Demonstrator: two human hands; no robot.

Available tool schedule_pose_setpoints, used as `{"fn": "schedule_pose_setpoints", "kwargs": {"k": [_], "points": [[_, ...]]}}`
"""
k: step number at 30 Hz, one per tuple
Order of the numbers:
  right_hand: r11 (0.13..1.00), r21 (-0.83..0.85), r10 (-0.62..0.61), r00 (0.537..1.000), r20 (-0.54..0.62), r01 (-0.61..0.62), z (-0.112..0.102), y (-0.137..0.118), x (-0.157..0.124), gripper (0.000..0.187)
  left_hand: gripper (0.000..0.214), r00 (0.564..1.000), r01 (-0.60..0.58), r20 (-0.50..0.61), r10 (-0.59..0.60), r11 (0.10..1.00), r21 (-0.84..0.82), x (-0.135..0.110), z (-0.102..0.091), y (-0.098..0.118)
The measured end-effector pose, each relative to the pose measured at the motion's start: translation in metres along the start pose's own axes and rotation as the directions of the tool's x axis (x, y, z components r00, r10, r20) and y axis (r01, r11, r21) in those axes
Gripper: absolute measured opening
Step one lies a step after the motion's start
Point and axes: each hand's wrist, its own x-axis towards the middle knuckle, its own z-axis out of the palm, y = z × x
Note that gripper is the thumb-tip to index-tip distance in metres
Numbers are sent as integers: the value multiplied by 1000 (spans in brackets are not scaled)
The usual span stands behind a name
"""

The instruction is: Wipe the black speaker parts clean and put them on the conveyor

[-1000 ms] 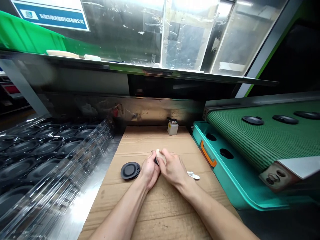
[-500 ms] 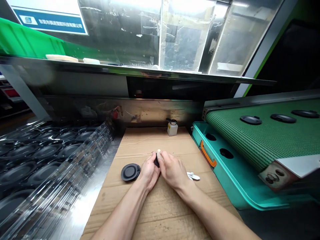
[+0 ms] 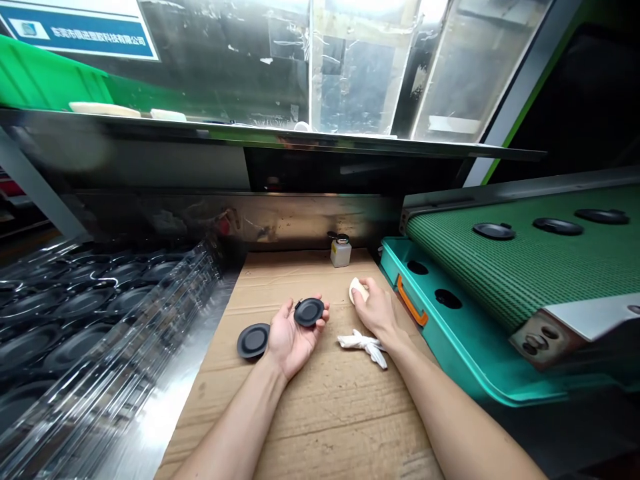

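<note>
Black disc (image 3: 309, 311): lying in the left hand, above the cardboard (image 3: 320, 413).
Left hand (image 3: 290, 337): palm up — fingers under the disc and curled at its right edge, thumb raised to the left.
Right hand (image 3: 375, 310): back of the hand up, well apart from the left, thumb and fingers pinching a pale pad (image 3: 356, 291).
Forearms: both reach in from the bottom, spread apart.
Second disc (image 3: 253, 341): on the cardboard, just left of the left hand.
White cloth (image 3: 363, 343): crumpled on the cardboard, near the right wrist.
Bottle (image 3: 341, 253): upright at the far end, dark top, contents hidden; its yellow label is too small to read.
Teal bin (image 3: 450, 360): orange handle (image 3: 411, 301) on its side; two dark round shapes inside, partly under the conveyor belt (image 3: 480, 267), which carries three black discs.
Clear trays (image 3: 150, 333): at the left, rows of black discs inside.
Green crate (image 3: 50, 77): on the upper shelf, contents unseen — pale blocks (image 3: 105, 109) near its base.
Sign (image 3: 100, 37): white and blue, Chinese writing, ending 科技有限公司.
</note>
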Motion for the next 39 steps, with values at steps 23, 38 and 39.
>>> {"fn": "schedule_pose_setpoints", "kwargs": {"k": [23, 38, 39], "points": [[998, 57, 18, 999, 32, -20, 6, 2, -1, 33, 74, 764, -560, 95, 639, 582, 589, -20, 27, -39], [999, 47, 15, 999, 32, -17, 8, 7, -1, 34, 22, 723, -547, 284, 630, 270, 793, -15, 14, -34], [999, 41, 21, 999, 29, -22, 9, 7, -1, 35, 17, 736, -529, 276, 618, 271, 804, -15, 13, -31]]}}
